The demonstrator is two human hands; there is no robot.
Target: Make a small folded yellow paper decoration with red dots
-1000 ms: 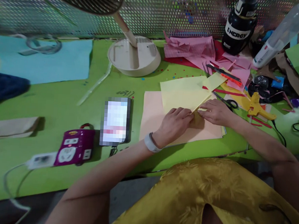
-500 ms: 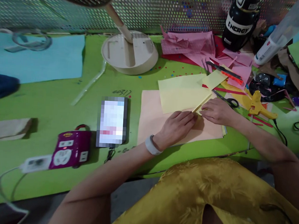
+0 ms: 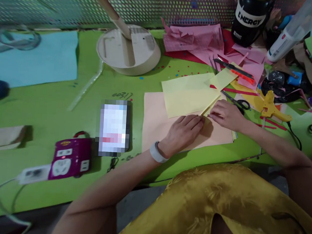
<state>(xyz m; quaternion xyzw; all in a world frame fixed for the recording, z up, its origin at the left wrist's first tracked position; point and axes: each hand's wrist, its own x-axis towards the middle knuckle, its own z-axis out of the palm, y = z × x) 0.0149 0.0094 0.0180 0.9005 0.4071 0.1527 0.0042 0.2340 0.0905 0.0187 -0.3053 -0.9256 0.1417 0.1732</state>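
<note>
A narrow folded strip of yellow paper (image 3: 210, 105) lies slantwise under my fingers. My left hand (image 3: 184, 133), with a grey band at its wrist, has its fingers closed over the strip's near end. From the other side my right hand (image 3: 228, 114) pinches the strip's edge, thumb and fingertips together; the exact contact is partly hidden. Beneath the hands is a sheet of pale peach paper (image 3: 155, 131). A larger pale yellow sheet (image 3: 185, 94) overlaps its far part.
Scissors (image 3: 242, 104), a box cutter (image 3: 234, 69) and a yellow glue gun (image 3: 270, 107) lie on the right among paper scraps. A phone (image 3: 115, 127) and purple power socket (image 3: 71, 158) sit left. Behind stand a fan base (image 3: 129, 56) and black bottle (image 3: 251, 20).
The camera view has shifted slightly, so most things on the table appear a little further left. My hands stay at the yellow strip with hardly any visible movement.
</note>
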